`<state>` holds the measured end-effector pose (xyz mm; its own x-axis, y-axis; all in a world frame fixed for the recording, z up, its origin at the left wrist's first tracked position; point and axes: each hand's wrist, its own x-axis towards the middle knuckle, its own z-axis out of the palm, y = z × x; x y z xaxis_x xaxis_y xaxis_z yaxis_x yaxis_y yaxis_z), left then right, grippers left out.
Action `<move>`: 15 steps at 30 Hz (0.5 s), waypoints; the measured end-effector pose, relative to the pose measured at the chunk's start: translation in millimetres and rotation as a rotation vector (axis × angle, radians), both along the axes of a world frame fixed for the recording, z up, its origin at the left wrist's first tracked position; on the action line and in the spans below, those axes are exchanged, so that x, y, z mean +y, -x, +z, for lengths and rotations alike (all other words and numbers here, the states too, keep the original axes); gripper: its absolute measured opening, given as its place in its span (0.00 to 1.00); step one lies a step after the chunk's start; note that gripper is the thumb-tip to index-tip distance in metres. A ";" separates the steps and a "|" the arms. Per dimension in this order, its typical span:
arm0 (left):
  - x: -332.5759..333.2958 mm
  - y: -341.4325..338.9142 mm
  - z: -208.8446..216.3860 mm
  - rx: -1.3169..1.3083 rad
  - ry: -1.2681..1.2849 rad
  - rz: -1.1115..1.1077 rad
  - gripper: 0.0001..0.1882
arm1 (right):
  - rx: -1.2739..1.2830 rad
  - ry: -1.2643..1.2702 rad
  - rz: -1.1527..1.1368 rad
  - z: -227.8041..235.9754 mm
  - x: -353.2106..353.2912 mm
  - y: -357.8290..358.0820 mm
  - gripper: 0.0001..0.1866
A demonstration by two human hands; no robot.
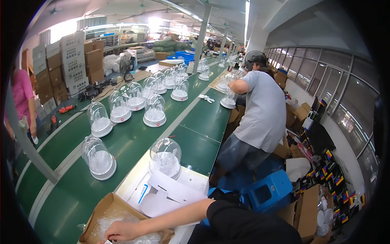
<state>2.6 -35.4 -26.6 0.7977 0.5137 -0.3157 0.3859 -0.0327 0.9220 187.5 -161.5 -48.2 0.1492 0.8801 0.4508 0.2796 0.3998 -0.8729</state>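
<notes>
My right hand (pixel 122 231) reaches in from the lower right and lies over an open cardboard box (pixel 96 212) holding crumpled clear plastic. Its fingers are curled down, and a small bit of something white shows under the fingertips at the lower edge. What it grips is mostly cut off. My left hand is out of the picture. Beside the forearm, loose white sheets with cut-outs (pixel 172 195) lie on a pale board. Behind them a clear dome on a white round base (pixel 164 166) stands upright, with clear pieces inside.
Several more domes (pixel 98 162) stand along the green conveyor belt (pixel 134 152). White gloves (pixel 206 98) lie on the green tabletop. A co-worker in grey (pixel 260 110) bends over the bench ahead. A blue stool (pixel 268 191) and an open carton (pixel 306 211) stand to the right.
</notes>
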 end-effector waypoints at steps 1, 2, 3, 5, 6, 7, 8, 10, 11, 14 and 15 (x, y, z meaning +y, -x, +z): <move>0.1 -0.9 0.5 -0.001 -0.008 -0.036 0.18 | -0.007 -0.034 -0.025 1.1 0.8 -0.4 0.03; -0.5 -2.1 2.2 -0.003 -0.017 -0.072 0.16 | -0.007 -0.033 -0.026 1.8 0.0 -0.7 0.03; -1.9 -3.3 5.3 -0.002 -0.016 -0.072 0.16 | 0.017 -0.007 -0.009 2.7 -1.0 -1.3 0.02; -8.5 -11.3 19.2 -0.039 -0.194 -0.180 0.14 | 0.039 0.018 0.010 3.5 -2.0 -3.4 0.02; -8.4 -11.7 17.1 -0.040 -0.194 -0.179 0.14 | 0.087 0.039 0.029 2.6 -2.3 -3.8 0.02; -7.7 -12.0 14.2 -0.048 -0.234 -0.178 0.14 | 0.136 0.057 0.048 3.0 -2.1 -4.1 0.02; -7.2 -12.3 13.1 -0.056 -0.273 -0.177 0.14 | 0.136 0.055 0.048 3.3 -1.6 -3.9 0.02; -12.6 -11.8 16.4 -0.066 -0.285 -0.142 0.14 | 0.171 0.081 0.053 4.0 -3.4 -1.8 0.01; -16.9 -11.9 19.1 -0.076 -0.295 -0.107 0.14 | 0.175 0.084 0.053 2.9 -4.6 -1.7 0.01; -21.6 -14.2 25.1 -0.038 -0.236 -0.101 0.15 | 0.135 0.091 0.074 5.0 -5.2 -3.5 0.01; -20.5 -12.9 23.7 -0.036 -0.237 -0.100 0.15 | 0.113 0.081 0.079 7.0 -7.0 -4.0 0.01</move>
<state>15.5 -55.9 -2.9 0.8567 0.4883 -0.1664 0.3369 -0.2853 0.8973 191.5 -168.5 -41.2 0.1239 0.9237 0.3626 0.1480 0.3441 -0.9272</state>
